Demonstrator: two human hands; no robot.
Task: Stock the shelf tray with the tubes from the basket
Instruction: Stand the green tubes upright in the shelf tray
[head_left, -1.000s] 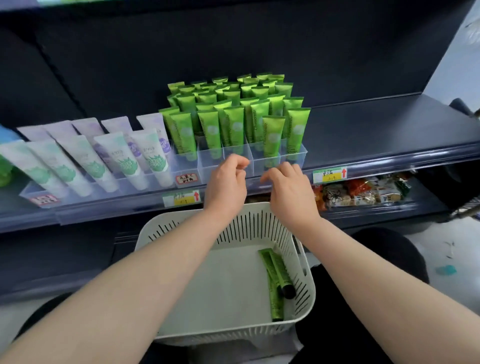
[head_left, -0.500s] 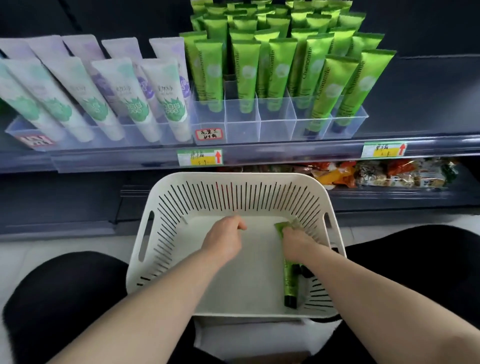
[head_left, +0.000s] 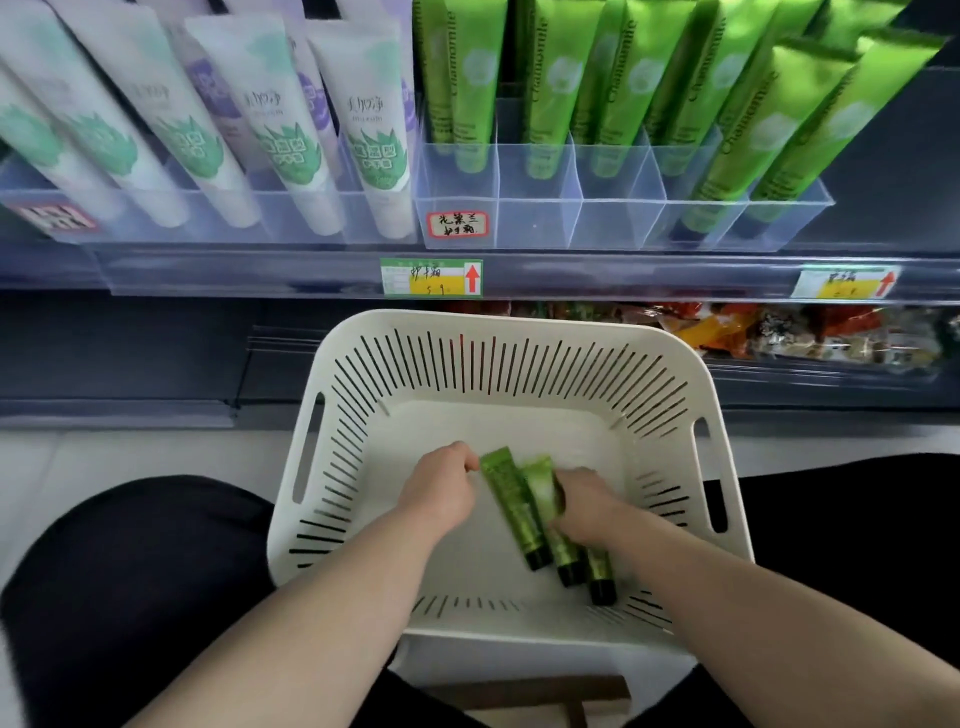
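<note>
Three green tubes lie in the white slotted basket (head_left: 519, 325), side by side and touching, dark caps toward the person and crimped ends toward the shelf.

The left tube (head_left: 511, 506) is held at its crimped end by the left hand (head_left: 441, 493), fingers curled and pinching it. The right hand (head_left: 587, 504) is closed around the middle tube (head_left: 543, 486), thumb across its upper part. The right tube (head_left: 600, 571) shows only its lower part and cap below the right hand, and it cannot be told whether that hand also holds it. Both forearms reach down into the basket, which sits between the person's dark-clad legs (head_left: 130, 571), just in front of the shelving.

Above the basket, on the shelf, stands the clear divided shelf tray (head_left: 613, 223). It holds rows of standing green tubes (head_left: 545, 78) of the same kind. The two right-hand front compartments each hold one, leaning right. A handwritten red-bordered label (head_left: 457, 224) is stuck to the tray's front left compartment.

Just left of the tray, a second clear tray carries white tubes (head_left: 291, 130) with green and purple print, leaning left. Two price tags with red arrows (head_left: 431, 278) (head_left: 844, 283) are fixed to the shelf edge. Snack packets (head_left: 779, 332) lie on the lower shelf to the right, behind the basket.
</note>
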